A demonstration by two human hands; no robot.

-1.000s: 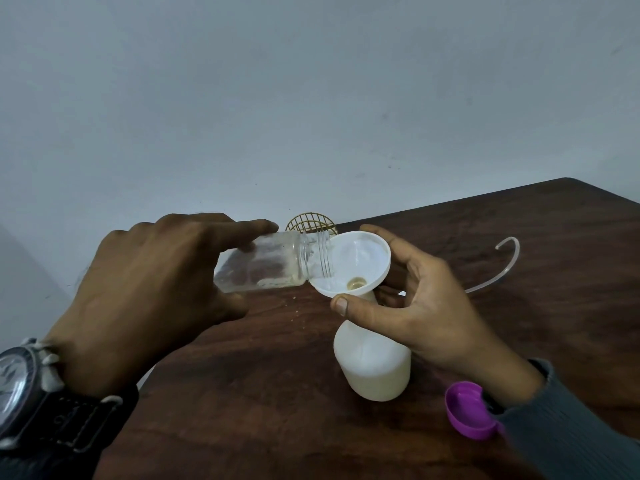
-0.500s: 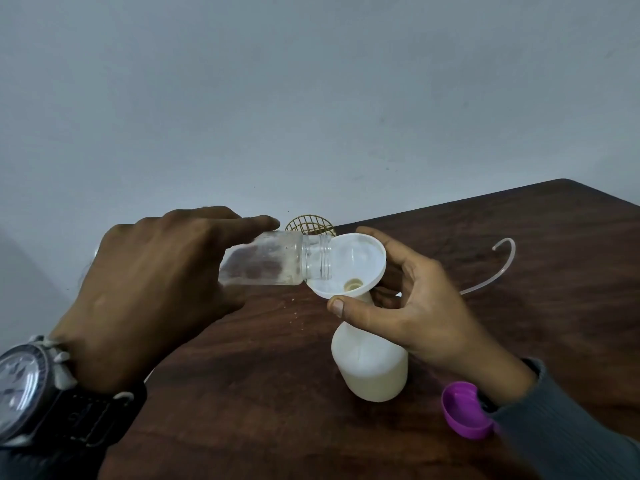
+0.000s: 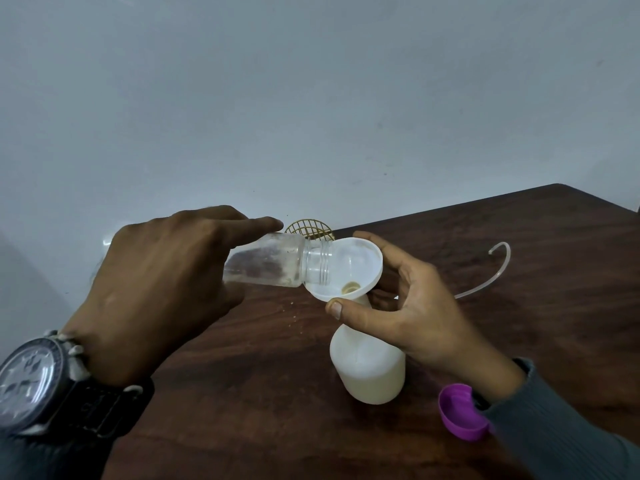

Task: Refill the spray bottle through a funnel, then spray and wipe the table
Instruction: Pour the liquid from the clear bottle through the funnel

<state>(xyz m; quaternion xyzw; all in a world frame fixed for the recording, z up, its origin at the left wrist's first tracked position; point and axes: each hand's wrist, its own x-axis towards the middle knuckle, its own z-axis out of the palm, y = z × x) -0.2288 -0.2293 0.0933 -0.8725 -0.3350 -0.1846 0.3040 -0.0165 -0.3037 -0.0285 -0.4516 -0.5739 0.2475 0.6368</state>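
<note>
White plastic spray bottle (image 3: pixel 369 372) stands on our dark wooden table (image 3: pixel 519 237), white plastic funnel (image 3: pixel 360 258) in its neck. Our right hand (image 3: pixel 415 317) pinches the funnel's rim; our left hand (image 3: pixel 156 289) grasps a clear plastic jar (image 3: pixel 273 263) tipped into it.

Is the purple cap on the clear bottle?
No, the purple cap lies on the table, and the clear bottle has a bare threaded mouth.
</note>
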